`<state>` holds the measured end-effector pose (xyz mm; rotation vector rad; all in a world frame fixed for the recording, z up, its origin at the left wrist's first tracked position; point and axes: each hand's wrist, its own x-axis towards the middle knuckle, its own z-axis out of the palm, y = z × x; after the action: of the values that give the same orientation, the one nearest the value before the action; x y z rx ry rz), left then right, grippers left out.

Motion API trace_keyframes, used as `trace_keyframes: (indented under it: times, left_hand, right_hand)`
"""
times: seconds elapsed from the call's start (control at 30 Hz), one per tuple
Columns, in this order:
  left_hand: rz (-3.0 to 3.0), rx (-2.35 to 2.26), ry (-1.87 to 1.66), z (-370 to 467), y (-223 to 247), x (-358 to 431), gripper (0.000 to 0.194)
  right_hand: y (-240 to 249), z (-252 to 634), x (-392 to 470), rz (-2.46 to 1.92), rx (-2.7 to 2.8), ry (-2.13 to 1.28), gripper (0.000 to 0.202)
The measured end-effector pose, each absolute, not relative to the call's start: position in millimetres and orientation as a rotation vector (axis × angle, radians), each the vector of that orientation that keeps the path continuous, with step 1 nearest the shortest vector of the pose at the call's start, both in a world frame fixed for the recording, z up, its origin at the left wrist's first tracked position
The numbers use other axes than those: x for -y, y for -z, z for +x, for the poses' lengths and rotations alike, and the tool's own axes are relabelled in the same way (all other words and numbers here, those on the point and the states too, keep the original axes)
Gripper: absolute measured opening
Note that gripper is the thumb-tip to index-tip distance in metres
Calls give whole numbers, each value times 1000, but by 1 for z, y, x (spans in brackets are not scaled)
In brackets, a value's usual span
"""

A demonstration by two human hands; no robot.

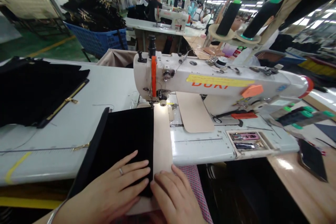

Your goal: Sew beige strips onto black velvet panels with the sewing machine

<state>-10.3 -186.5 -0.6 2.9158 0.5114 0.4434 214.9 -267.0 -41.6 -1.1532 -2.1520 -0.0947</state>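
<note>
A black fabric panel [123, 133] lies on the sewing machine bed, its far right corner at the needle area [152, 104]. Along its right edge runs a beige strip [162, 143], lit by the machine lamp. My left hand [118, 182], a ring on one finger, rests flat on the black panel with fingers stretched out. Bent fingers of my right hand [175, 194] grip the near part of the beige strip beside the panel's edge; the thumb is mostly hidden. The white sewing machine [225, 80] stands just beyond both hands.
Black pieces with a gold zipper [42, 91] lie at left. A rounded beige piece [195, 113] sits under the machine arm. At right are a tool compartment [248, 141], thread spools [296, 115] and a phone [312, 159]. A full blue basket [97, 42] stands behind.
</note>
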Motion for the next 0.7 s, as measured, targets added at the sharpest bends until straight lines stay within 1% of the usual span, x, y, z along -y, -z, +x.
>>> trace_keyframes:
  times: [0.07, 0.23, 0.37, 0.43, 0.57, 0.63, 0.67, 0.7]
  left_hand:
    - [2931, -517, -436, -10, 0, 187, 32]
    - [2937, -472, -252, -17, -9, 181, 40]
    - [2958, -742, -249, -10, -10, 162, 53]
    - [2964, -839, -264, -5, -7, 151, 57]
    - [2936, -847, -289, 1, -2, 134, 54]
    - [2933, -852, -297, 1, -2, 129, 52]
    - [2934, -852, -302, 1, -3, 126, 51]
    - [2933, -854, -307, 2, -3, 123, 50]
  right_hand:
    - [42, 212, 266, -1156, 2146, 125, 27]
    - [42, 207, 260, -1095, 2025, 209, 26]
    - [36, 205, 254, -1059, 2048, 267, 22]
    - [35, 203, 250, -1068, 2052, 309, 17]
    - [46, 196, 245, -1096, 2018, 362, 16]
    - [54, 194, 242, -1102, 1973, 368, 7]
    - [57, 194, 240, -1097, 1955, 361, 9]
    - [58, 195, 238, -1093, 1945, 344, 18]
